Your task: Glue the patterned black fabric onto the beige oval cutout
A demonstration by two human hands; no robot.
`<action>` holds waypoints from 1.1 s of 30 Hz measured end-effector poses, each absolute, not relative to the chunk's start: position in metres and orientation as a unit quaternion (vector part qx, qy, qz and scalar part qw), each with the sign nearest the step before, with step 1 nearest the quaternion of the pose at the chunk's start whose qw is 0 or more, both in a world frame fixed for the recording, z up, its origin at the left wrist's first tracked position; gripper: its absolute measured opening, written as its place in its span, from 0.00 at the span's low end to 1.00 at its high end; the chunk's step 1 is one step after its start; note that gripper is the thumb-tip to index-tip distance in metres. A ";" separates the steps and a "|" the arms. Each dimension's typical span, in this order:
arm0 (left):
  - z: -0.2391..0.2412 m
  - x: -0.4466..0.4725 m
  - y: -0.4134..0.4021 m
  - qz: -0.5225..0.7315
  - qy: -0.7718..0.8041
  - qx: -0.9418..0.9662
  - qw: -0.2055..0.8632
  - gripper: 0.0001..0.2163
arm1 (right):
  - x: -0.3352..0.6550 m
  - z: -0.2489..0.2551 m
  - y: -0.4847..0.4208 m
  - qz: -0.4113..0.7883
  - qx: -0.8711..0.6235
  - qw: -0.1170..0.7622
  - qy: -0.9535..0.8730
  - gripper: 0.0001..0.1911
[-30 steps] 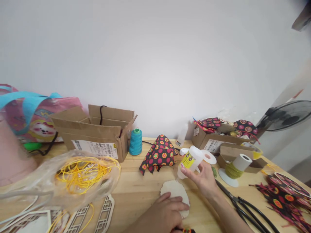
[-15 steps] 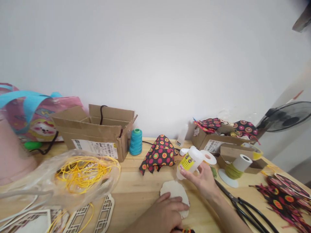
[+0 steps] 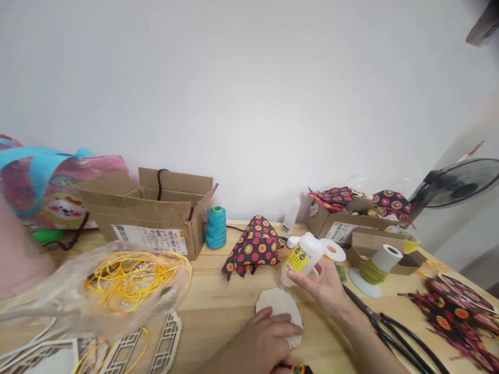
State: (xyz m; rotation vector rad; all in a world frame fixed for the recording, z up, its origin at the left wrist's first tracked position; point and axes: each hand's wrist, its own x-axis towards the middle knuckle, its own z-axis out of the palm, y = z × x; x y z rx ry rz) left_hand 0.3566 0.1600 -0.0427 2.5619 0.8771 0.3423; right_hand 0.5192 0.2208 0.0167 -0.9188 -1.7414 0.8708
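My right hand point(image 3: 325, 284) grasps the tilted glue bottle point(image 3: 302, 258); my left hand point(image 3: 265, 343), at 7 o'clock of it, presses flat on the white scalloped piece point(image 3: 277, 304).

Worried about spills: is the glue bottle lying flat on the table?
No, the right hand holds the glue bottle raised and tilted over the white scalloped piece, on which the left hand rests.

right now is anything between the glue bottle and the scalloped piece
Nothing visible. The white yellow-labelled glue bottle in the right hand is tilted toward the pale scalloped flat piece; the left hand covers only its near edge.
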 end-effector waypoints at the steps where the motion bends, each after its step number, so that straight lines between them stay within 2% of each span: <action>1: -0.044 0.357 0.160 0.122 0.313 0.919 0.208 0.13 | 0.520 0.017 0.221 0.356 -0.377 0.472 -0.713 0.08; 9: -0.062 0.357 0.164 0.143 0.311 0.916 0.208 0.14 | 0.519 0.018 0.222 0.356 -0.385 0.468 -0.711 0.09; 18: -0.058 0.360 0.165 0.125 0.324 0.912 0.220 0.16 | 0.521 0.017 0.223 0.341 -0.405 0.468 -0.708 0.11; 25: -0.030 0.356 0.158 0.087 0.316 0.921 0.211 0.12 | 0.518 0.019 0.220 0.328 -0.435 0.450 -0.708 0.12; 30: -0.040 0.357 0.154 0.143 0.312 0.922 0.180 0.07 | 0.520 0.018 0.220 0.339 -0.464 0.437 -0.692 0.14; 33: -0.044 0.357 0.153 0.148 0.299 0.931 0.150 0.07 | 0.521 0.020 0.220 0.297 -0.466 0.421 -0.719 0.12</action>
